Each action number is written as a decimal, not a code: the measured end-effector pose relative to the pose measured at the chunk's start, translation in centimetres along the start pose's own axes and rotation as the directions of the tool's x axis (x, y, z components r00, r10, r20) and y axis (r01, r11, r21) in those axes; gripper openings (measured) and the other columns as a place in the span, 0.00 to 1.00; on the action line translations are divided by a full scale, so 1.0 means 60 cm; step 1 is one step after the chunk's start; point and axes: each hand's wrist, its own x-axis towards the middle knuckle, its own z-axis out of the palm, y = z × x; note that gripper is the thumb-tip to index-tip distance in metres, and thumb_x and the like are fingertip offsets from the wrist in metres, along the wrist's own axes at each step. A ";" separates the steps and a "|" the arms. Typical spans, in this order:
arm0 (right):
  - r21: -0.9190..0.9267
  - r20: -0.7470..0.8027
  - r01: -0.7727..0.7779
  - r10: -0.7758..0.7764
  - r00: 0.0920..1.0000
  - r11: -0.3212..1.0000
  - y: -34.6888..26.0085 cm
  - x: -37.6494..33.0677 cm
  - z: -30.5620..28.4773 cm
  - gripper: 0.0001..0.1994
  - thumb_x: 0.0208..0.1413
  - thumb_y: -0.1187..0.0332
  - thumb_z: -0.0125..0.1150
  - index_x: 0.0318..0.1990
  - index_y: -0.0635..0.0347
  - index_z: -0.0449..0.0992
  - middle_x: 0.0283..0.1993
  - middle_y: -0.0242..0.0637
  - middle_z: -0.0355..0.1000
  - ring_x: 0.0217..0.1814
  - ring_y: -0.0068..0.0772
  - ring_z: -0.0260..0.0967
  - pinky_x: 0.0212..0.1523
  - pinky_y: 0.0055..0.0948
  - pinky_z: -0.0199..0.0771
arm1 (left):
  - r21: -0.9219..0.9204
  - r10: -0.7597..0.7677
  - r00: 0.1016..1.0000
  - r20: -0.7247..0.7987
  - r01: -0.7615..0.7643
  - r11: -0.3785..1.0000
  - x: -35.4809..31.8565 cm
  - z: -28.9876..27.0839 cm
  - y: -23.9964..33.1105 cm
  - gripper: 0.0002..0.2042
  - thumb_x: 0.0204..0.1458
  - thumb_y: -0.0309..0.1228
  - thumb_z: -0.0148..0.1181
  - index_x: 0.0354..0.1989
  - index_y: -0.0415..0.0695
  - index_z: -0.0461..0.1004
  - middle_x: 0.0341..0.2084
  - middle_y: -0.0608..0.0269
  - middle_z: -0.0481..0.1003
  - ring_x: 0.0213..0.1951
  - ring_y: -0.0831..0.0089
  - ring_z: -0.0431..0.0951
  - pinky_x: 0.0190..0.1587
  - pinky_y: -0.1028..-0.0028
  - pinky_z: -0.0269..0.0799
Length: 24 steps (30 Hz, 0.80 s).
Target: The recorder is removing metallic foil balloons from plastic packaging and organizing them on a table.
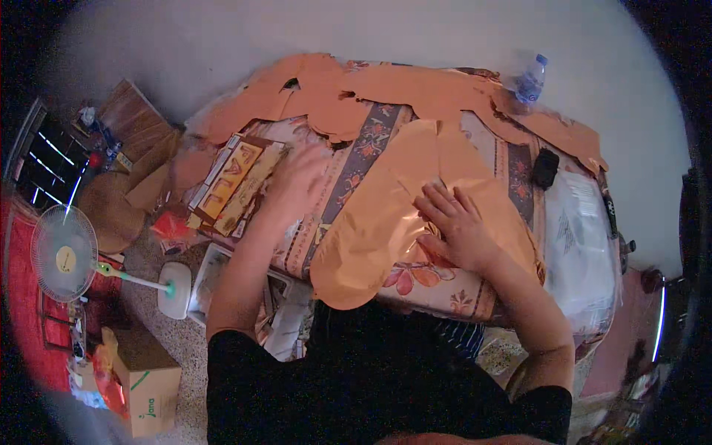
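On the table (pixel 445 293), right hand (pixel 456 226) seemingly presses orange foil (pixel 371 245).

- My right hand (pixel 458 226) lies flat on a shiny orange sheet (pixel 386 230).
- My left hand (pixel 297 178) rests on the tabletop (pixel 356 159), beside flat boxes (pixel 233 184).
- A water bottle (pixel 531 80) stands far back.

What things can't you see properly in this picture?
- Head view: the left hand is blurred, so its grip cannot be told.
- The table pattern is hidden under orange sheets and the right hand.
- The bottle is small and dim.
- The black object is too small to identify.
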 end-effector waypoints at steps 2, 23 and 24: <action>-0.004 -0.002 0.006 -0.006 1.000 1.000 -0.001 0.002 -0.002 0.30 0.51 0.53 0.54 0.61 0.56 0.60 0.66 0.47 0.51 0.70 0.45 0.44 0.67 0.48 0.40 | -0.002 0.129 0.992 -0.003 -0.129 0.992 -0.010 0.017 -0.002 0.14 0.49 0.30 0.54 0.44 0.38 0.72 0.52 0.54 0.68 0.55 0.55 0.64 0.56 0.62 0.60; -0.153 0.263 -0.039 0.078 0.961 0.987 -0.031 0.028 -0.039 0.40 0.48 0.48 0.58 0.64 0.60 0.49 0.68 0.54 0.42 0.72 0.53 0.35 0.64 0.61 0.36 | -0.043 -0.052 0.910 0.412 0.077 0.996 0.183 0.102 -0.047 0.11 0.47 0.35 0.55 0.38 0.44 0.72 0.40 0.50 0.73 0.44 0.52 0.73 0.47 0.58 0.68; -0.170 0.255 0.017 0.027 0.967 0.985 -0.028 0.028 -0.047 0.40 0.48 0.48 0.58 0.64 0.59 0.50 0.68 0.54 0.42 0.72 0.52 0.36 0.65 0.61 0.37 | -0.009 -0.088 0.886 0.455 0.103 0.995 0.190 0.089 -0.041 0.11 0.47 0.34 0.54 0.39 0.45 0.72 0.39 0.50 0.74 0.44 0.52 0.73 0.46 0.58 0.69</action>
